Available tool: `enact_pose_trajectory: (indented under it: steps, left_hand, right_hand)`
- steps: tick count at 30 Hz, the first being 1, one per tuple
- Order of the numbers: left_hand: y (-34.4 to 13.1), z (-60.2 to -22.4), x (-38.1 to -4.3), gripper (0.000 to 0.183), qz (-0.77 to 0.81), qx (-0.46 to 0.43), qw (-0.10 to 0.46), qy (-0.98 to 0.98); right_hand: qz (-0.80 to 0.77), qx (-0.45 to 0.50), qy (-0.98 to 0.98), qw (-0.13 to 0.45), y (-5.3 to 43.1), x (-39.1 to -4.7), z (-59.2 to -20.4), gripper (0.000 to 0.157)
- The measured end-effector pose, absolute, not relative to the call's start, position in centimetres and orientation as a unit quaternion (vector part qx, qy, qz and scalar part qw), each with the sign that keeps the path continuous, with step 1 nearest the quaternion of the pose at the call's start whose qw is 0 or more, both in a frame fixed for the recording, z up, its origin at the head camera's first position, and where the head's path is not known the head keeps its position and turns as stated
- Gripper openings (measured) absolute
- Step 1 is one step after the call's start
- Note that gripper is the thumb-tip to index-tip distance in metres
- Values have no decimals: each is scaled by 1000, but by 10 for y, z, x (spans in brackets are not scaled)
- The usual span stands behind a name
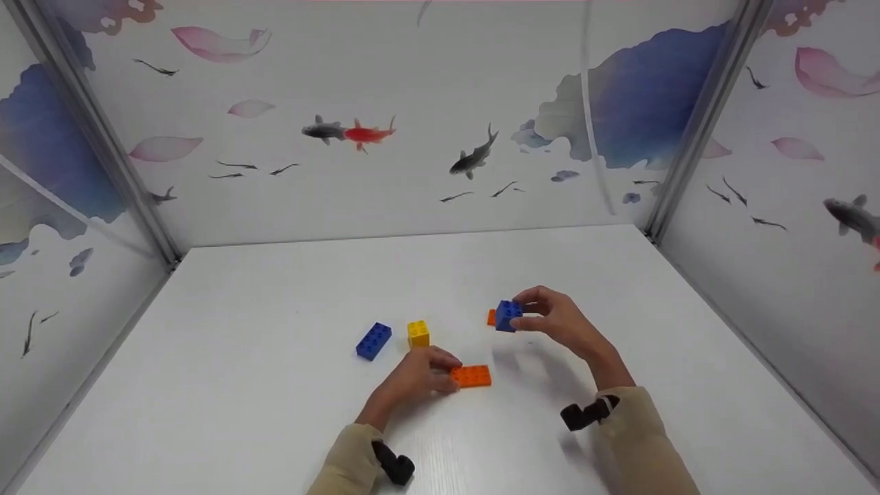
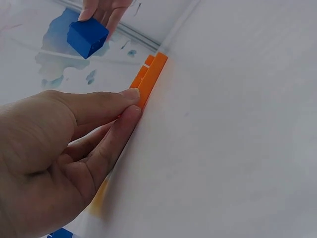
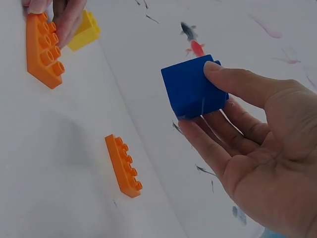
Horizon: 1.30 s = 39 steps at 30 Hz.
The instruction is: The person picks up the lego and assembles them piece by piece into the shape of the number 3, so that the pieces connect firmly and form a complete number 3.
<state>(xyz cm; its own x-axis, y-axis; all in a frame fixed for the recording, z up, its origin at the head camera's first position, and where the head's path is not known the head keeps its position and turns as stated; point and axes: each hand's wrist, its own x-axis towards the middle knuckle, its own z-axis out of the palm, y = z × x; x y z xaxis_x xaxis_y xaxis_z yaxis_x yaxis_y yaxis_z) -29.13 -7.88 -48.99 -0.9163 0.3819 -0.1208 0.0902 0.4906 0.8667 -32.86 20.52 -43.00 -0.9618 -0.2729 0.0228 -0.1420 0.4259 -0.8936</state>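
One left hand [image 1: 412,372] pinching orange brick [image 1: 474,376], raised right [image 1: 562,323] gripping blue block [image 3: 190,88]

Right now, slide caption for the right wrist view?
Right fingers hold a blue block aloft, two orange bricks and a yellow block in view.

Blue, yellow, orange bricks [image 1: 374,342] on white table [image 1: 227,385]

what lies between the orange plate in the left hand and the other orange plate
Only bare white tabletop: in the right wrist view, nothing stands between the orange plate in the left hand and the other orange plate.
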Motion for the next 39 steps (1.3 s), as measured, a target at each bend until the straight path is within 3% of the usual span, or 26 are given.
enact_pose_trajectory:
  steps: [27, 39]
  left_hand:
    - [-83, -490, -291, 26, 478, 157, 141, 853]
    - [-80, -488, -291, 27, 476, 142, 152, 854]
  right_hand:
    - [-511, -244, 810, 151, 177, -327, -461, 35]
    - [-477, -235, 824, 195, 172, -326, -467, 34]
